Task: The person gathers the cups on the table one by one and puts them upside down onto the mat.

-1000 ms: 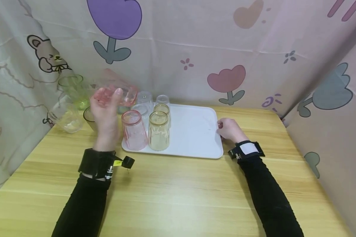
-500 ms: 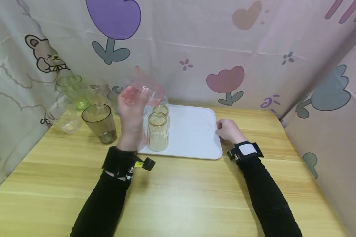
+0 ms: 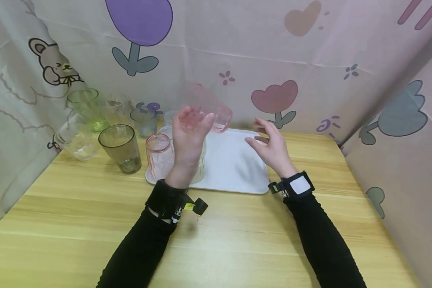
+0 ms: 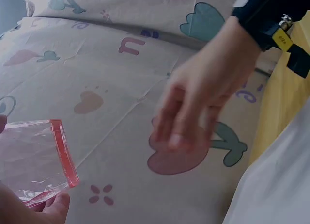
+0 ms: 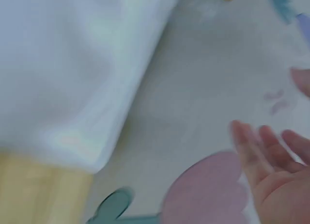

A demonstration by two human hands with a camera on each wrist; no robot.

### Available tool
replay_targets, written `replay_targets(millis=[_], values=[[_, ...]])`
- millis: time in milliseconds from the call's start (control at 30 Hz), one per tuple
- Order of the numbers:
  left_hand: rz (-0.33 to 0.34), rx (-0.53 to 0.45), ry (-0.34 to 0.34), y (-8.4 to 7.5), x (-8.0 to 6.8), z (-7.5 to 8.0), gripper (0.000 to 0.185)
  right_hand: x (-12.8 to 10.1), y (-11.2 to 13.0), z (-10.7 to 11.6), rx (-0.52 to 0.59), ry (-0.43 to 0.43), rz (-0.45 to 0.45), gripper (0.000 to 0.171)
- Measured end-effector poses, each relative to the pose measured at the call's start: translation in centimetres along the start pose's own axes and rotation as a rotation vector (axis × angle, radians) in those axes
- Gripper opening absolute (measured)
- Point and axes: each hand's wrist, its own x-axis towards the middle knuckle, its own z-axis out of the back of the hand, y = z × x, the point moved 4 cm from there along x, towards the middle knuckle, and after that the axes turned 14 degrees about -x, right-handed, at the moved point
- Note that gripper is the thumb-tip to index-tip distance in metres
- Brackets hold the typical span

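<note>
My left hand (image 3: 188, 150) grips a clear pink drinking glass (image 3: 221, 117) and holds it tilted above the white tray (image 3: 234, 172). In the left wrist view the glass's red-pink rim (image 4: 64, 153) faces right. Over the tray's right edge my right hand (image 3: 273, 150) is raised, fingers spread and nothing in them; the right wrist view shows its fingers (image 5: 278, 153) extended. Another pink glass (image 3: 159, 160) stands upside down on the tray's left end. A yellowish glass (image 3: 201, 170) beside it is mostly hidden behind my left hand.
Left of the tray, a dark brown glass (image 3: 120, 150), a bluish glass (image 3: 144, 122), a green glass (image 3: 88, 110) and a clear one (image 3: 80, 144) stand on the wooden table (image 3: 216, 240). A patterned curtain (image 3: 216, 52) hangs behind.
My left hand has carried the pink glass rightward from the glasses at left to above the tray. My right hand has let go of the tray's right edge and risen, its fingers spreading.
</note>
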Motion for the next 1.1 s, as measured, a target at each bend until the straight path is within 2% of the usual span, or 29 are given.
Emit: replay_targets(millis=[100,233,367,467,667,867,1100], values=[[0.045,0.063,0.026,0.5,-0.6,-0.3,0.052,-0.4,2.5,0.4,0.182,-0.054,0.113,0.078],[0.086,0.126,0.055,1.3,-1.3,-0.5,0.057,-1.0,4.9,0.6,0.388,-0.072,0.239,0.092],[0.105,0.118,0.080,2.2,-1.9,-0.9,0.054,-1.4,6.2,0.6,0.507,-0.080,0.319,0.093],[0.136,0.106,0.091,2.8,-2.5,-1.2,0.054,-1.7,6.5,0.4,0.549,-0.104,0.354,0.092],[0.209,0.103,0.089,3.6,-3.4,-1.4,0.062,-2.0,6.3,0.0,0.609,-0.161,0.349,0.086],[0.224,0.104,0.098,3.9,-3.3,-1.2,0.063,-2.1,6.2,0.0,0.659,-0.175,0.318,0.081],[0.256,0.084,0.175,4.3,-3.8,-0.7,0.070,-2.2,6.1,0.2,0.732,-0.198,0.259,0.077]])
